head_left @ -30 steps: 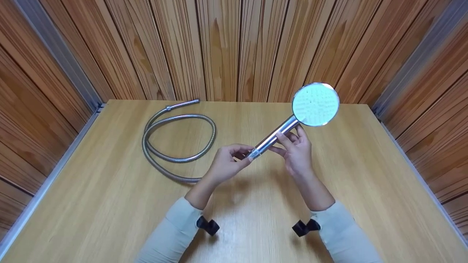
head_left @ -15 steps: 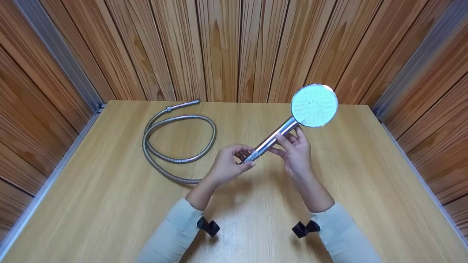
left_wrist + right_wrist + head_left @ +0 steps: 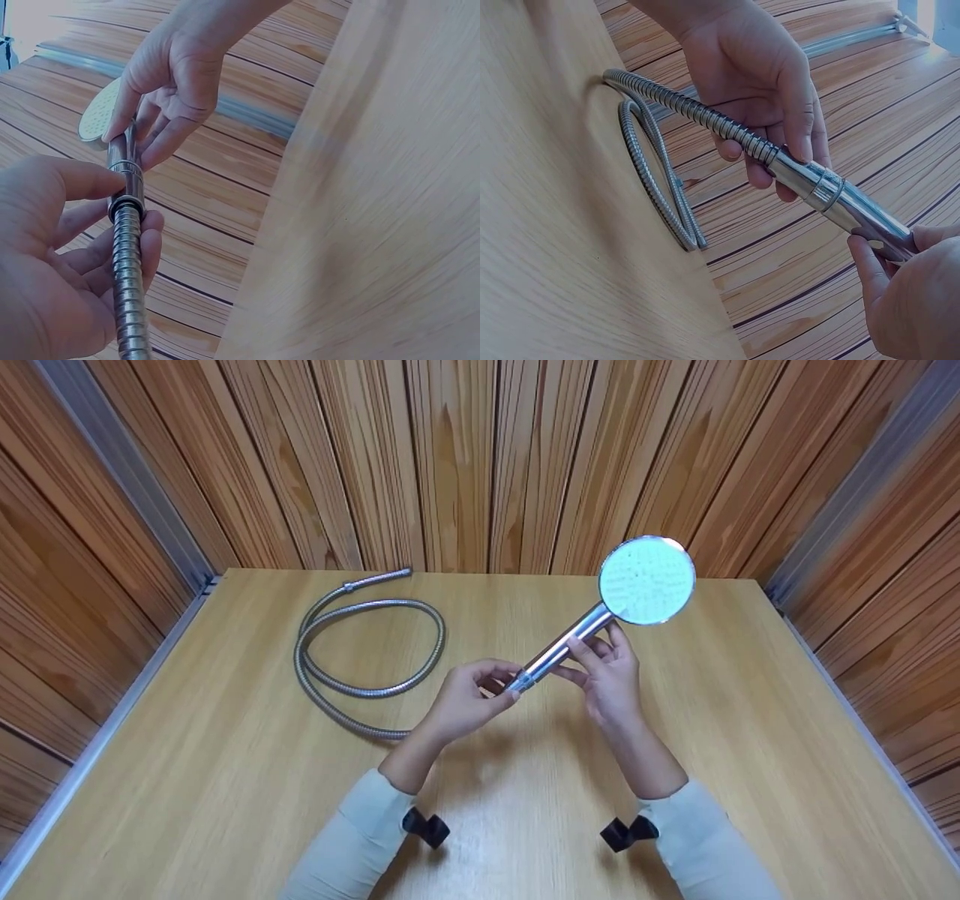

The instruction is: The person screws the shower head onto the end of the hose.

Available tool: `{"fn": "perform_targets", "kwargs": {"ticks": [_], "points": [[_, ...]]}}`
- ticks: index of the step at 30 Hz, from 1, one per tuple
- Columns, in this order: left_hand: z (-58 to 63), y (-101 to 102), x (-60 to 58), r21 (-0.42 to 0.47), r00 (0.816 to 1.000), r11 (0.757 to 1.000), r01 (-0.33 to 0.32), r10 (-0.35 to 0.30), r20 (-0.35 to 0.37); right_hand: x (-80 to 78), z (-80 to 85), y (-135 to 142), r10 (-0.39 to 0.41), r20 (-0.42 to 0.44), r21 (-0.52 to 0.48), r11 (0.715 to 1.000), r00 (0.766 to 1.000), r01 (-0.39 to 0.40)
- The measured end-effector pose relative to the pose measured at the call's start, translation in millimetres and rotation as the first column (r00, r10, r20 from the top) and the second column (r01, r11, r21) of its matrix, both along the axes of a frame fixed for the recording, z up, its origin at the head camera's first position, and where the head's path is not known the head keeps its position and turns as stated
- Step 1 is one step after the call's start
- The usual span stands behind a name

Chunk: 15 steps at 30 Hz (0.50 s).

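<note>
A chrome shower head with a round pale face is held up over the table, tilted with its face to the upper right. My right hand grips its handle between thumb and fingers. At the handle's lower end, my left hand pinches the smooth hose nut, thumb on one side and fingers on the other. The nut sits against the handle end, as the left wrist view shows. From it runs the ribbed metal shower hose, passing by the left palm; in the head view this stretch is hidden behind the hand.
The rest of the hose lies looped on the wooden table at the left, its free end fitting near the back edge. Wood-plank walls enclose the back and sides. Black camera mounts sit at both wrists.
The left thumb lifted a little off the nut half a second ago and is back against it now. The right hand and shower head hold nearly still.
</note>
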State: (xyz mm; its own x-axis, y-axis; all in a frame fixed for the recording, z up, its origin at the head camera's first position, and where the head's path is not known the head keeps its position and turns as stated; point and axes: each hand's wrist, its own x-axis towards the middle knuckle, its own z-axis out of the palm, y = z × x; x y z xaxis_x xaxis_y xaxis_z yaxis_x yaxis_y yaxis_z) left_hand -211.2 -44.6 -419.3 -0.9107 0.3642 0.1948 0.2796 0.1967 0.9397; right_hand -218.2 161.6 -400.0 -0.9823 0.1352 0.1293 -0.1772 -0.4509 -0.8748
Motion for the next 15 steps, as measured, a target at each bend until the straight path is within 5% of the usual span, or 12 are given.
{"fn": "perform_targets", "kwargs": {"ticks": [10,15], "points": [[-1.3,2.5,-0.1,-0.043,0.995,0.996,-0.076,0.073,-0.064,-0.1,0.6,-1.3,-0.01,0.02,-0.002,1.0,1.0,0.01],[0.6,0.7,0.5,-0.052,0.998,0.998,-0.041,0.038,-0.048,0.1,0.0,-0.4,-0.006,0.004,-0.001,1.0,1.0,0.006]]}}
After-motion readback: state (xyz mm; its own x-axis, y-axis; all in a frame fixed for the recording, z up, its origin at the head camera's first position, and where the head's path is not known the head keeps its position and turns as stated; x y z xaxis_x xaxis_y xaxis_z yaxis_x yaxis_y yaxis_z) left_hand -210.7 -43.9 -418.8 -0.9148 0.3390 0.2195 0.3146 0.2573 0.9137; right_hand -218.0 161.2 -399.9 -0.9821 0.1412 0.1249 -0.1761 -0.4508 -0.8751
